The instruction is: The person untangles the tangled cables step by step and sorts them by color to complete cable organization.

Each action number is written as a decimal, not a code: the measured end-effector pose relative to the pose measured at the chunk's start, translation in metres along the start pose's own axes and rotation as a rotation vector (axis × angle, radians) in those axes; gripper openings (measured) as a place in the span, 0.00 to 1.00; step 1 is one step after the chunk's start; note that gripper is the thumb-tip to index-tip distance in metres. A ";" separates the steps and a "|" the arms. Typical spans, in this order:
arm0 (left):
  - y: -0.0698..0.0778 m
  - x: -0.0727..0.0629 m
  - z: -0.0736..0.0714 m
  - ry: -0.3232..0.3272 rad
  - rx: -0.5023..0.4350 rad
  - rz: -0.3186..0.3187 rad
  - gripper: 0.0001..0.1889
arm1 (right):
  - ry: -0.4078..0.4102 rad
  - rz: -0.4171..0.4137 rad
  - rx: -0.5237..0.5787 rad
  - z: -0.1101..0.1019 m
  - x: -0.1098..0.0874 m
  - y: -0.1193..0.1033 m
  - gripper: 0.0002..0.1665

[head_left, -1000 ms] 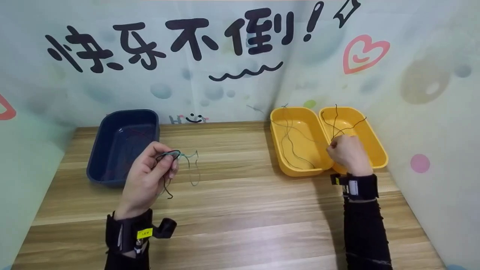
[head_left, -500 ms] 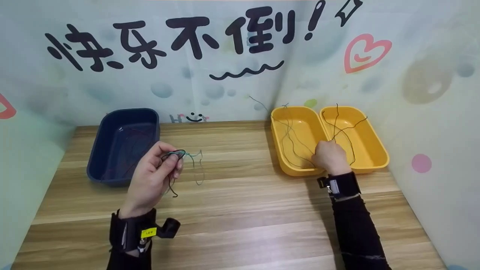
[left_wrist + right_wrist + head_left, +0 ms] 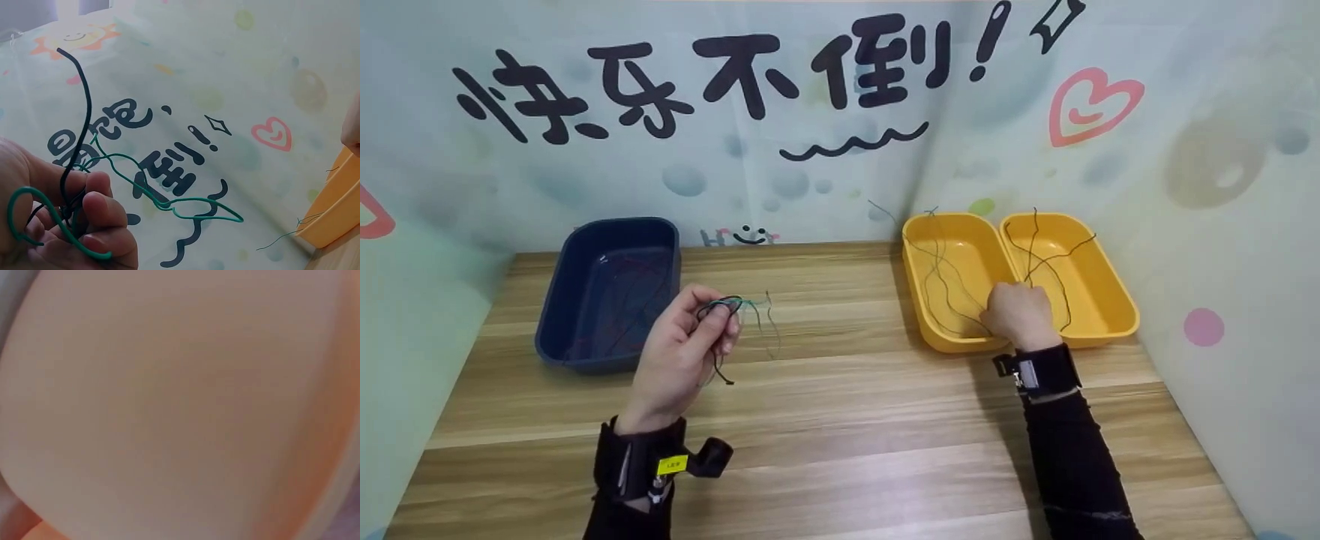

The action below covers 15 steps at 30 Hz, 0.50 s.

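Note:
My left hand (image 3: 682, 349) is raised over the table beside the blue box. Its thumb and fingers pinch a loose bundle of thin wires. A black wire (image 3: 85, 107) and a green wire (image 3: 135, 181) stick out of that bundle, the green one bent into loops. My right hand (image 3: 1020, 315) is over the near end of the left yellow box (image 3: 910, 281), at the wall it shares with the right yellow box (image 3: 1125, 322). Its fingers are curled downward and the tips are hidden. A thin green wire (image 3: 949, 300) in that box runs up close to this hand.
Dark wires (image 3: 1054, 270) lie in the right yellow box, some ends above its rim. The dark blue box (image 3: 544, 330) at the left holds thin reddish wires. A printed cloth (image 3: 810, 195) stands behind the wooden table (image 3: 840, 450). The right wrist view is blurred.
My right hand has moved left from the right yellow box to the left one. My left hand has drifted right with its wires. A green wire end behind the left yellow box has shifted.

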<state>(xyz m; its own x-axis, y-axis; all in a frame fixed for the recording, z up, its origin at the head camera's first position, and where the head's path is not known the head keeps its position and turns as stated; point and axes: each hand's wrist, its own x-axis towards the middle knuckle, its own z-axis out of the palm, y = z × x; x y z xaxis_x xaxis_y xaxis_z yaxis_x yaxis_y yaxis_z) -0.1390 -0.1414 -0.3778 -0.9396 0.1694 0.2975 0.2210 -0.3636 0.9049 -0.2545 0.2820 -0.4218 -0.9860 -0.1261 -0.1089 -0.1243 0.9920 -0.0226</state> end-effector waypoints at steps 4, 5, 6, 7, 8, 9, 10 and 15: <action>-0.002 0.001 0.003 0.041 -0.013 -0.003 0.02 | 0.042 -0.017 0.050 -0.003 -0.003 -0.001 0.20; -0.003 0.001 0.004 0.050 -0.014 0.000 0.02 | 0.066 -0.022 0.063 -0.004 -0.004 -0.002 0.20; -0.003 0.001 0.005 0.058 -0.015 0.003 0.02 | 0.100 -0.031 0.074 -0.005 -0.005 -0.003 0.20; -0.004 0.001 0.006 0.068 -0.013 0.005 0.02 | 0.141 -0.043 0.085 -0.006 -0.007 -0.004 0.19; -0.004 0.001 0.007 0.074 -0.005 0.009 0.02 | 0.190 -0.053 0.099 -0.006 -0.008 -0.005 0.17; -0.005 0.002 0.008 0.082 0.006 0.013 0.03 | 0.241 -0.066 0.117 -0.007 -0.009 -0.007 0.15; -0.005 0.002 0.010 0.090 0.019 0.017 0.03 | 0.293 -0.080 0.137 -0.009 -0.010 -0.009 0.14; -0.008 0.002 0.019 0.124 0.123 0.031 0.05 | 0.537 -0.186 0.279 -0.018 -0.018 -0.026 0.12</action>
<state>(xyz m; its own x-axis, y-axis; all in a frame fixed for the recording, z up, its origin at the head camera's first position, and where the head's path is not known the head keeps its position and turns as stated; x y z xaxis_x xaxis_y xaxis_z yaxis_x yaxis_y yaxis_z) -0.1376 -0.1209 -0.3788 -0.9552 0.0430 0.2929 0.2734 -0.2509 0.9286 -0.2353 0.2583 -0.4009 -0.8779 -0.2026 0.4339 -0.3369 0.9052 -0.2589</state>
